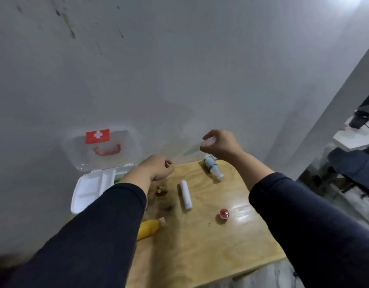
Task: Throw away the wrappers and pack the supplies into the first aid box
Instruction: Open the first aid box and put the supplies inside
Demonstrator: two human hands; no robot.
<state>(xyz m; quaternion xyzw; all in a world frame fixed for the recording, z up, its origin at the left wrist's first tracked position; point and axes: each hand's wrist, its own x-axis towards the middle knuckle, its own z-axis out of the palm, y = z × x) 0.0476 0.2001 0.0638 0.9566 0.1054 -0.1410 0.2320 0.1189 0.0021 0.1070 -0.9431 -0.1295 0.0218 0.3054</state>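
Up in the head view, both hands are raised over a small wooden table (pixel 200 246) set against a grey wall (pixel 179 59). Right hand (pixel 220 145) is curled, its fingertips pinched on a thin clear wrapper (pixel 197 147) that trails to the left of it in the air, blurred against the wall. Left hand (pixel 158 167) is loosely closed with thumb and finger nearly together; whether anything sits between them cannot be told. Both arms wear dark sleeves (pixel 304 225).

At the table's far left stands the first aid box (pixel 92 188), white, with divided compartments; its clear lid (pixel 102 148) is open and leans back at the wall, showing a red cross label and a red handle. On the tabletop lie a white bottle (pixel 213 166) with green markings on its side near the far edge, a white roll (pixel 185 195) lying near the middle, a small red round item (pixel 223 214) to the right of it, and a yellow bottle (pixel 149 228) on its side at the left edge, partly under the left sleeve. A small brownish thing (pixel 159 191) lies just below the left hand, too blurred to name.
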